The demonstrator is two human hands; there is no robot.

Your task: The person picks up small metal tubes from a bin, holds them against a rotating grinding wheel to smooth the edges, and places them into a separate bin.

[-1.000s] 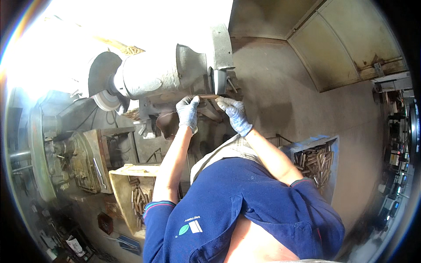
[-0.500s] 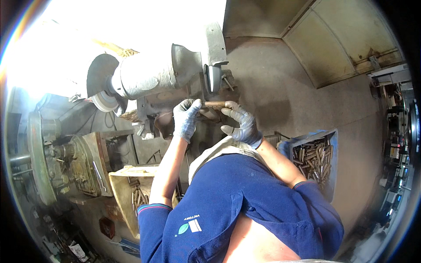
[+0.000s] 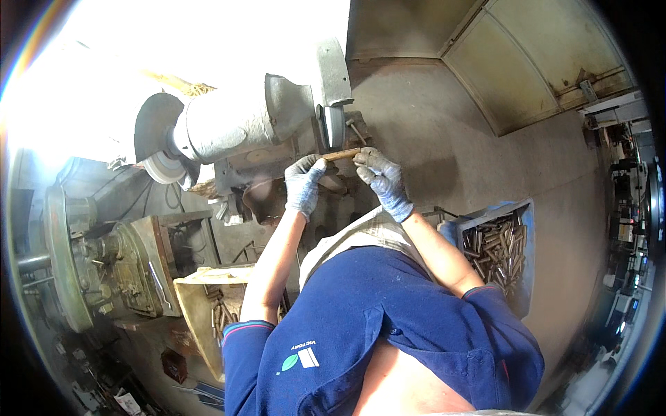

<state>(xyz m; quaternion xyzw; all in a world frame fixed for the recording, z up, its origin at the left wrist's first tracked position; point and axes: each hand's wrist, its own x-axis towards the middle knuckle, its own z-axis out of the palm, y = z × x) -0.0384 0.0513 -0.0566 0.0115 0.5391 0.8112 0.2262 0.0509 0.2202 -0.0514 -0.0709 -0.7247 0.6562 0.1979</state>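
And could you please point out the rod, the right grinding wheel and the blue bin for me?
Rod (image 3: 342,154): head view, on the middle of its exposed length.
Right grinding wheel (image 3: 335,126): head view, on its pale outer face.
Blue bin (image 3: 530,253): head view, on its right wall.

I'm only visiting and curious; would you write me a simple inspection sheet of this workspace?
Surface: grey floor, with a darker patch.
Job's things: brownish rod close to the right grinding wheel, contact unclear; blue-edged bin and tan box hold rod-like metal pieces.
Clutter: small red-brown box, lower left.
Grippers: hands instead, both gloved; left hand holds one rod end, right hand the other.
Cables: dark loop, perhaps a cable, below the left wheel.
Surroundings: grey grinder; green-rimmed machine at left; strong glare, upper left.
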